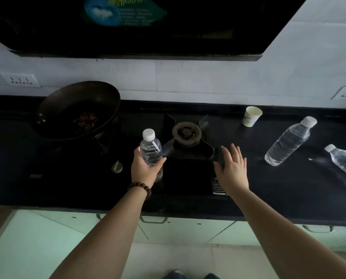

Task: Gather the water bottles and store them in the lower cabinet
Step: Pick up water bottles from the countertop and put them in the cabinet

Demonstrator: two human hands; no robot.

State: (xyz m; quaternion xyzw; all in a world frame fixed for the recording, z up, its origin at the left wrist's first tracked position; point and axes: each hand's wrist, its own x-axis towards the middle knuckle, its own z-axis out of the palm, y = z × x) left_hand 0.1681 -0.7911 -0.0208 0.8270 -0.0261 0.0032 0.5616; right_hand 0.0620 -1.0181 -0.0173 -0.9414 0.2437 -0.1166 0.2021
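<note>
The left hand [145, 170] gripped a clear bottle [151, 152] upright over the stove [188, 174], white cap up. The right hand [232, 170] hovered beside it with fingers spread, holding nothing. Farther right, two more bottles [289, 143] [344, 162] stood on the dark counter [289, 190], caps up, near a paper cup [251, 116].

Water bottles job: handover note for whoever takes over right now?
Left hand has a grip on one upright water bottle over the stove front.
Right hand is open, holding nothing, above the hob beside the burner.
Two more bottles wait on the counter to the right: the near bottle and the edge bottle.
Done: one picked up. Left: collect the other two; lower cabinet doors appear closed.
</note>
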